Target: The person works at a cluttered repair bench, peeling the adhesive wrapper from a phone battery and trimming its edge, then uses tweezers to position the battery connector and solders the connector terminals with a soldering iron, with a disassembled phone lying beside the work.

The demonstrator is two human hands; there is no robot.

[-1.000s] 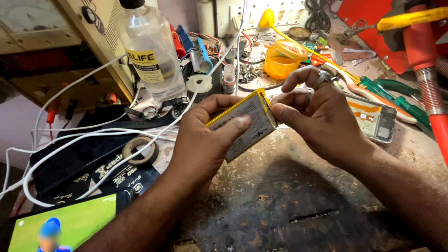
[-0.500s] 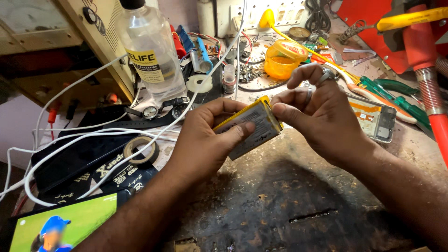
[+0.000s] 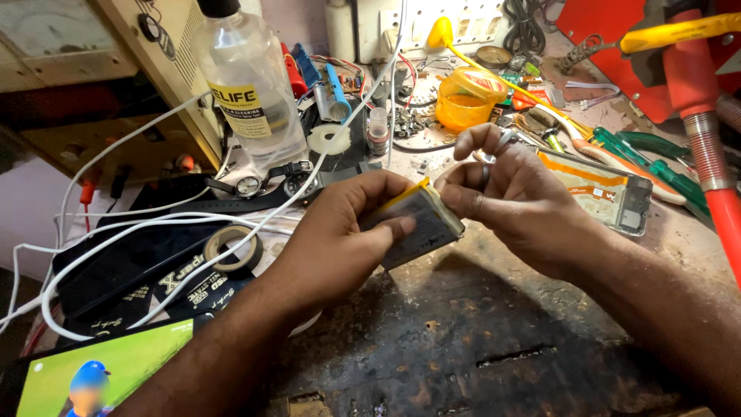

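Observation:
My left hand (image 3: 340, 232) grips a flat grey battery pack (image 3: 421, 225) with a yellow strip along its top edge, thumb across its face. My right hand (image 3: 513, 201) pinches the pack's upper right corner with thumb and forefinger; a ring is on one finger. Both hands hold the pack just above the dark, worn workbench (image 3: 463, 347). An opened phone body (image 3: 610, 193) with an orange flex strip lies just right of my right hand.
A clear liquid bottle (image 3: 251, 85) stands at the back left beside a beige box. White cables (image 3: 116, 247), a tape roll (image 3: 231, 249), wristwatches (image 3: 266, 184), a yellow tub (image 3: 461, 99), green-handled pliers (image 3: 652, 158) and a red tool (image 3: 706, 154) crowd the bench. A lit phone screen (image 3: 100, 374) lies bottom left.
The battery pack has tilted flatter and dropped slightly in my hands. My right-hand fingers have shifted along its top edge to the corner.

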